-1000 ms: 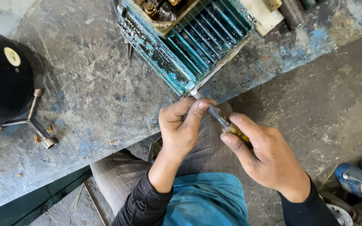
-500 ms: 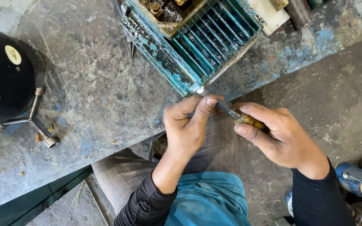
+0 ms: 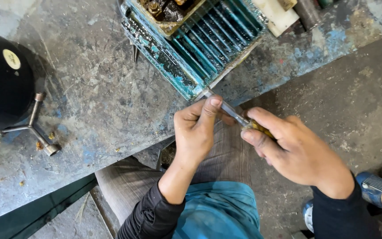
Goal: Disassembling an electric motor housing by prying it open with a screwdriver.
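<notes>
Teal housing: the finned metal casing (image 3: 200, 48) sits at the near edge of the scratched counter (image 3: 93, 102), its lower corner just above your hands.
Screwdriver: the tool (image 3: 231, 113) runs slantwise from your right palm up to that corner; its tip meets the casing's rim under your left fingertips, so you cannot see exactly where it seats.
Right hand: your right hand (image 3: 297, 152) is closed firmly round the yellowish handle, thumb along the top.
Left hand: your left hand (image 3: 195, 132) is curled, with thumb and forefinger pinched on the bare shaft close to the tip, steering it.
Slip risk: if the tip rides out of its seat under pressure, it is likely to skid along the painted fins or off the edge, and your left fingers sit right in its path.
Cause: pushing at a slant, with grime and flaking paint on the rim, gives the blade little to bite on.
Casing risk: it lies close to the counter's edge; a hard shove could shift it.
Nearby: a black round body (image 3: 3, 79) and a metal cross wrench (image 3: 34, 126) lie well apart to the left.
</notes>
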